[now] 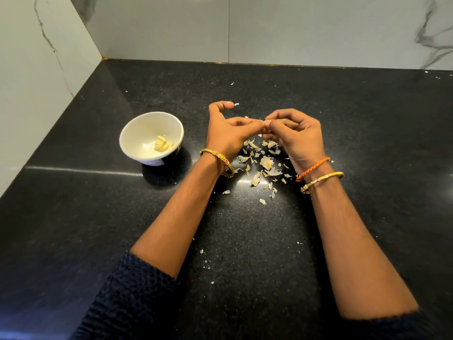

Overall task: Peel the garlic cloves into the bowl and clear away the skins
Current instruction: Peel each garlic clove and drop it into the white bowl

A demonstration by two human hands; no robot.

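A white bowl [137, 133] stands on the black counter [73, 217], left of my hands, with several peeled garlic cloves [163, 146] inside. My left hand [226, 133] and my right hand [294, 136] meet above the counter, fingertips pinching a small garlic clove [263, 122] between them; the clove is almost fully hidden by the fingers. A scatter of pale garlic skins [266, 163] lies on the counter just below and between my wrists.
Loose skin flakes [262, 201] are strewn nearer to me and a few lie by the back wall. White marble walls [269, 28] close the counter at the back and left, forming a corner.
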